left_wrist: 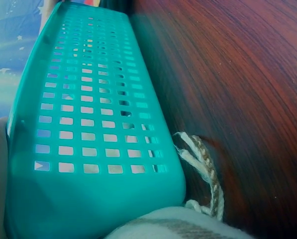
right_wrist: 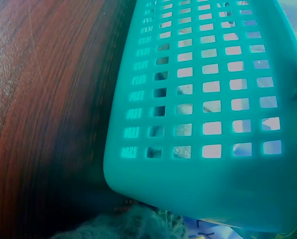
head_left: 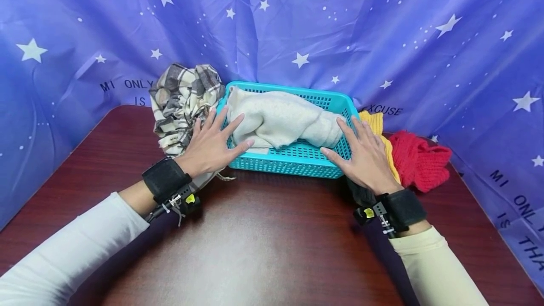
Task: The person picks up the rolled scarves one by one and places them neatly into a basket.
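Note:
A turquoise plastic basket [head_left: 284,166] with slotted walls stands on the table, and a white folded cloth [head_left: 280,117] lies inside it. My left hand [head_left: 211,148] spreads its fingers over the basket's left end, fingertips reaching past the rim towards the cloth. At the opposite end my right hand [head_left: 369,157] has its fingers spread too, thumb over the near corner and fingertips near the cloth's right end. In the left wrist view the basket's near wall [left_wrist: 96,194] runs away from the camera; the right wrist view shows the same wall [right_wrist: 198,174] from the other end.
A checked, fringed scarf [head_left: 187,98] is heaped left of the basket, its fringe [left_wrist: 205,167] on the table. To the right lie a yellow knit [head_left: 373,121], a red knit [head_left: 420,159] and a dark fuzzy item [head_left: 361,193]. A starry blue curtain [head_left: 272,32] hangs behind the table [head_left: 255,240].

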{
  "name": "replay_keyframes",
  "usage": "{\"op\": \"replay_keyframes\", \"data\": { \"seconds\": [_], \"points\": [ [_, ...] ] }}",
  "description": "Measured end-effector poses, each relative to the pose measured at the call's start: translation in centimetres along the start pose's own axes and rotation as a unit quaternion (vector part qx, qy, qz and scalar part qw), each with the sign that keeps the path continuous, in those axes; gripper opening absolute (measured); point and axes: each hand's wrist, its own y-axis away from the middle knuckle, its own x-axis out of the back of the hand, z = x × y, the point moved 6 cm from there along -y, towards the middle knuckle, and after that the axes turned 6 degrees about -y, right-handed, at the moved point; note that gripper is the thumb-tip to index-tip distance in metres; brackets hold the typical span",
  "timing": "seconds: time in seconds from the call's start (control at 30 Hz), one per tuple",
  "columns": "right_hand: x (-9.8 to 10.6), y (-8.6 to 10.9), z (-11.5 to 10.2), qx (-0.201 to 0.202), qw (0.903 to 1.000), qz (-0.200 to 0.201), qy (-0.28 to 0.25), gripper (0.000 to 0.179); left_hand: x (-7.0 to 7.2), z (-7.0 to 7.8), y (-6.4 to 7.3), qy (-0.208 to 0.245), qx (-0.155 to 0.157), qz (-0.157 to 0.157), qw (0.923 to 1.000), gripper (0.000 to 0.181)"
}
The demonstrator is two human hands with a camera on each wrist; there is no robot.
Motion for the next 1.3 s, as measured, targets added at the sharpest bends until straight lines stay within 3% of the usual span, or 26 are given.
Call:
{"op": "replay_keyframes", "data": {
  "seconds": [1.3],
  "points": [
    [0.07, 0.03, -0.19, 0.006, 1.0000, 0.001, -0.002, 0.085, -0.05, -0.10, 0.09, 0.003, -0.004, -0.003, 1.0000, 0.077]
  ]
}}
